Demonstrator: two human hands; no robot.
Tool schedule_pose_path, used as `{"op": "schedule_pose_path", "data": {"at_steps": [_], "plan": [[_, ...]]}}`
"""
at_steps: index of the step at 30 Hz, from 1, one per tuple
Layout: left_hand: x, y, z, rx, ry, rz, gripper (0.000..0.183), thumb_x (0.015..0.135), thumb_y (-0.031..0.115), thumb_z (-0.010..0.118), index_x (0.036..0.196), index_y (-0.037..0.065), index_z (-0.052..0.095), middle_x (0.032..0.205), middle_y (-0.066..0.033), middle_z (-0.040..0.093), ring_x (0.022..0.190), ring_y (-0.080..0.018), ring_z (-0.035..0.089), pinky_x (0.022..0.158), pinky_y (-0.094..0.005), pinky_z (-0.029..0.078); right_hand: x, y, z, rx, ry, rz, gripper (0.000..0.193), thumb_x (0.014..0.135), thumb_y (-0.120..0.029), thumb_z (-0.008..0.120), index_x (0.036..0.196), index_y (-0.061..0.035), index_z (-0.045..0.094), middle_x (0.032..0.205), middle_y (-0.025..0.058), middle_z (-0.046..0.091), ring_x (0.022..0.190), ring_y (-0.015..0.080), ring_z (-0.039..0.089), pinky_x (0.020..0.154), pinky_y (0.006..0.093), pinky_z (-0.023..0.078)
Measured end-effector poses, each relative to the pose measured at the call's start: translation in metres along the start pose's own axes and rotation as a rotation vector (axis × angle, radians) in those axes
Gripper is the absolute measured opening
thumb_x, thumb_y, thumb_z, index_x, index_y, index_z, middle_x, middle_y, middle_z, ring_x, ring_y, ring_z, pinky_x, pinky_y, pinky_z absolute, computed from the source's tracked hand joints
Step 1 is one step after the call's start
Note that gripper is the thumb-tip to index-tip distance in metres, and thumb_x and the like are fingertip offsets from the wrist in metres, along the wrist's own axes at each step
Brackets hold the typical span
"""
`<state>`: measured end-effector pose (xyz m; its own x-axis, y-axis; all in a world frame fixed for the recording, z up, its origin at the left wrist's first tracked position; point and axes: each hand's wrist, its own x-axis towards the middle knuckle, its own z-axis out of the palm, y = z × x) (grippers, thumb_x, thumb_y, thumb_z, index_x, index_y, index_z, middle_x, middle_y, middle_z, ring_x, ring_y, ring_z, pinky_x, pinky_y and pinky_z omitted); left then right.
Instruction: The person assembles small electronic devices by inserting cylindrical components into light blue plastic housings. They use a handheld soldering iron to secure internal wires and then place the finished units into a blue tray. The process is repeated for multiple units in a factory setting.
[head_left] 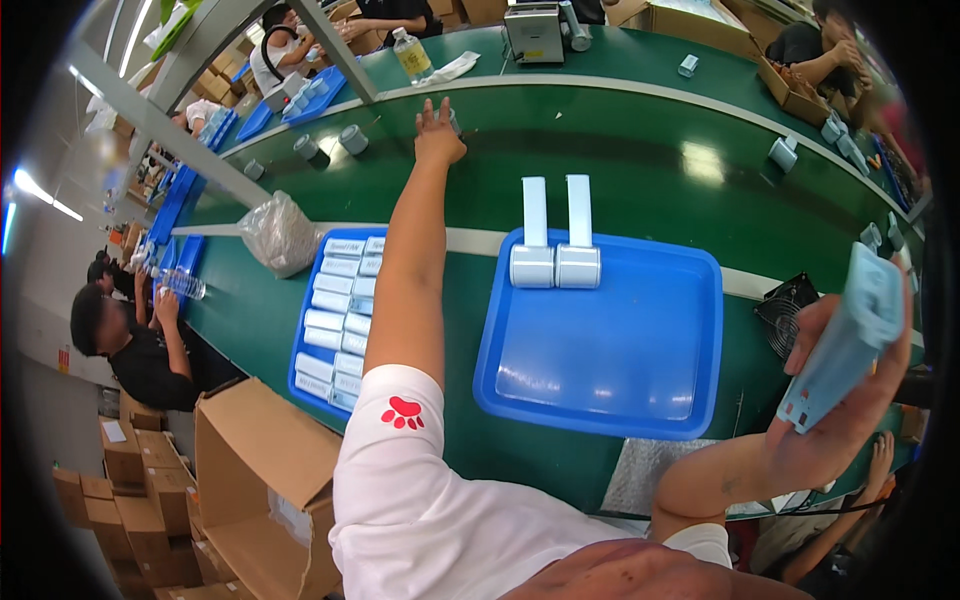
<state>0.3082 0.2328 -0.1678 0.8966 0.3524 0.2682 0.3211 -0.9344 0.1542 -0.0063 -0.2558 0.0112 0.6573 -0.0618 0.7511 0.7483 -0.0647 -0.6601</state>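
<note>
My left hand (438,138) reaches far out over the green belt, fingers stretched and apart. A small light blue part (455,122) shows beside its fingers, mostly hidden behind them; whether they touch is unclear. At the right, my right hand (815,440) is raised with its fingers round a light blue plastic housing (845,335), held upright and tilted. Between my arms lies a blue tray (600,415) with two light blue parts (555,267) side by side at its far edge, their flat arms sticking out past the rim.
Left of my arm, a second blue tray (297,365) holds rows of light blue pieces. Beside it sit a clear plastic bag (277,235) and an open cardboard box (265,440). More parts (353,139) lie on the belt. A small black fan (787,303) stands near my right hand. Co-workers sit around.
</note>
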Motion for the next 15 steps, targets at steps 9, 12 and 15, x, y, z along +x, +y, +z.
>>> {"op": "schedule_pose_path", "data": {"at_steps": [9,12,15], "plan": [[0.007,0.029,0.014,0.017,0.052,-0.031,0.065,0.085,0.018,0.074,0.144,0.032,0.05,0.153,-0.0176,0.032,0.126,-0.0437,0.053,0.098,-0.0469,0.055,0.006,0.002,0.05,-0.009,0.028,0.184,0.053,0.101,-0.022,0.053,0.145,0.0073,0.044,0.118,0.0171,0.064,0.102,0.0162,0.064,0.084,0.0255,0.05],[0.001,0.0,0.029,0.023,0.269,-0.023,0.053,0.086,0.018,0.074,0.135,0.028,0.056,0.144,-0.019,0.044,0.109,-0.044,0.063,0.089,-0.0451,0.058,0.006,-0.008,0.077,0.076,0.097,0.285,0.053,0.093,-0.021,0.062,0.138,0.0051,0.053,0.097,0.0078,0.064,0.091,0.0131,0.059,0.087,0.0253,0.042],[0.0,-0.039,0.021,0.036,0.3,0.008,0.055,0.083,0.021,0.077,0.134,0.024,0.056,0.136,-0.0166,0.053,0.105,-0.0412,0.066,0.091,-0.0469,0.057,-0.001,-0.015,0.079,0.109,-0.054,0.272,0.058,0.089,-0.015,0.066,0.143,0.0016,0.051,0.102,0.0101,0.067,0.095,0.0161,0.062,0.09,0.0289,0.044]]}}
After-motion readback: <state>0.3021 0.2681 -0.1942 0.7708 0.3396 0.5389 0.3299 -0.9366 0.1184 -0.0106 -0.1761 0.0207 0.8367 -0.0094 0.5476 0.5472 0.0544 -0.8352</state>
